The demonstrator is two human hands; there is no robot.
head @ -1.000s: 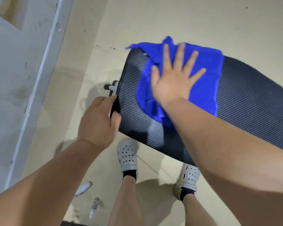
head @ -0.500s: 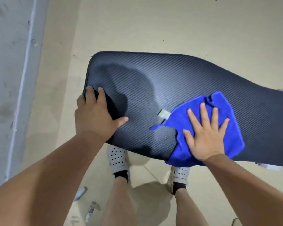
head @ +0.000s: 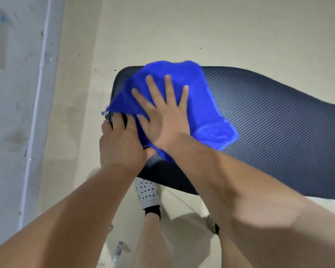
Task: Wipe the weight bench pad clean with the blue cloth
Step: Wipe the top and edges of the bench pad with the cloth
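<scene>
The black, ribbed weight bench pad [head: 269,128] runs from the centre of the head view out past the right edge. A blue cloth [head: 209,117] lies bunched over its left end. My right hand [head: 162,113] presses flat on the cloth with fingers spread, palm down. My left hand [head: 120,142] curls around the pad's left end just beside it, fingers over the rim. The two hands touch or nearly touch; part of the left thumb is hidden under the right hand.
Beige floor [head: 182,31] lies all around the bench. A grey wall with a vertical white strip [head: 41,97] stands at the left. My legs and white perforated clog [head: 147,192] stand under the pad's near edge. A small bottle-like object [head: 118,250] lies on the floor.
My right hand has swept the cloth from the pad's near right part back to its left end. My left hand keeps its grip on the left end.
</scene>
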